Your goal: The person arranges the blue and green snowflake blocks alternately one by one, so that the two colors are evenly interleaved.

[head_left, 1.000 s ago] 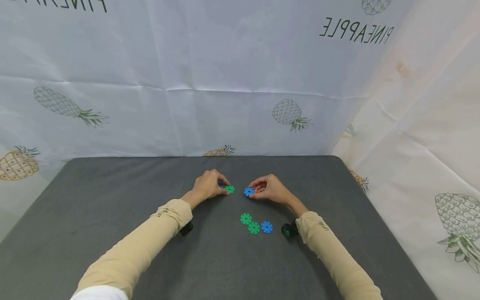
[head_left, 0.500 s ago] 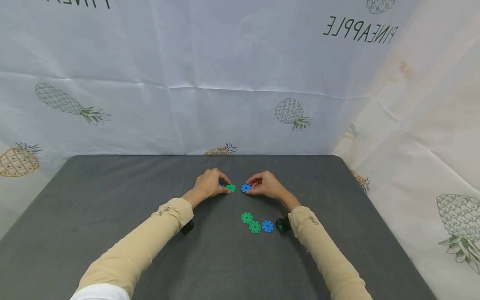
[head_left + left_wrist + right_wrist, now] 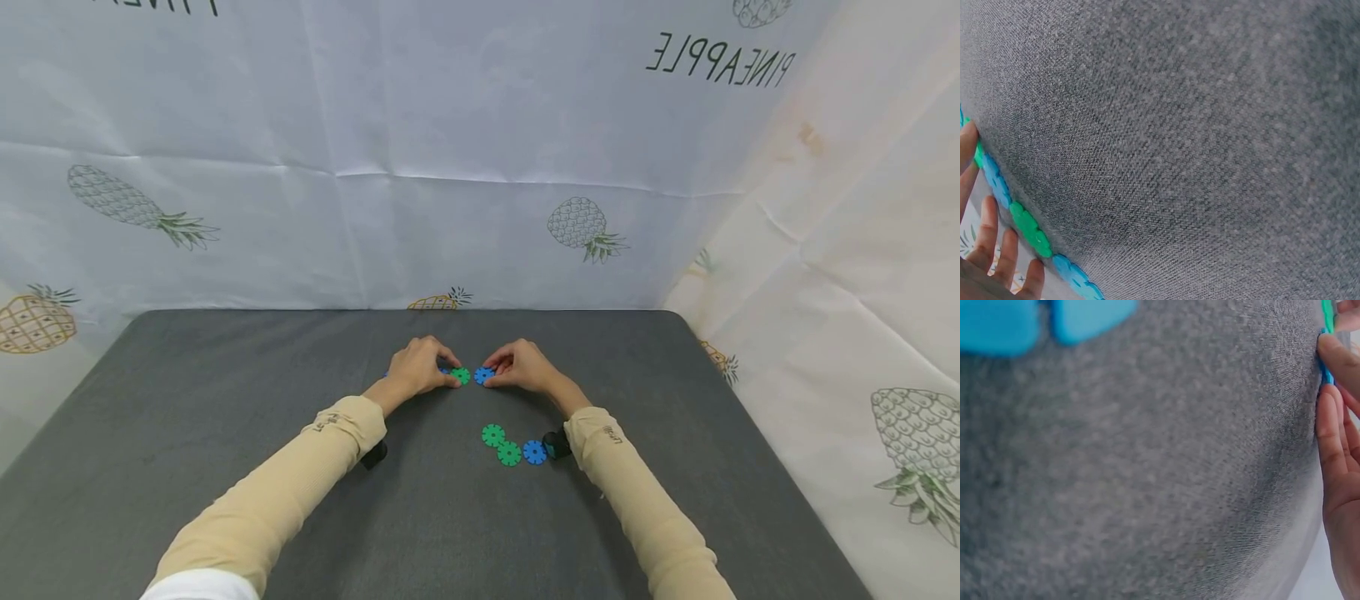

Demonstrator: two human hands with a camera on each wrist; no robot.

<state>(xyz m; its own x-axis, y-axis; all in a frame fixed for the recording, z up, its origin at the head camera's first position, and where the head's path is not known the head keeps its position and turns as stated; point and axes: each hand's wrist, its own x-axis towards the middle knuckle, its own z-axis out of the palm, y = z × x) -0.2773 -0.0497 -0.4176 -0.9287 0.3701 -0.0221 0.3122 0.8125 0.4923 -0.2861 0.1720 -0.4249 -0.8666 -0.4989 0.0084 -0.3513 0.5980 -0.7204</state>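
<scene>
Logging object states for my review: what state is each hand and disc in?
Left hand: pinching.
Right hand: pinching.
Held green disc: pinched by left hand.
Held blue disc: pinched by right hand.
Row of discs: flat, lined up.
Farther loose green disc: flat, unheld.
Nearer loose green disc: flat, unheld.
Loose blue disc: flat, unheld.

The left hand (image 3: 985, 275) pinches a green disc (image 3: 978, 153). Going left from it — a blue disc (image 3: 996, 181), another green disc (image 3: 1030, 230), another blue disc (image 3: 1075, 278), all in a row on grey cloth (image 3: 1179, 144). White cloth (image 3: 967, 228) shows on the far side.
</scene>
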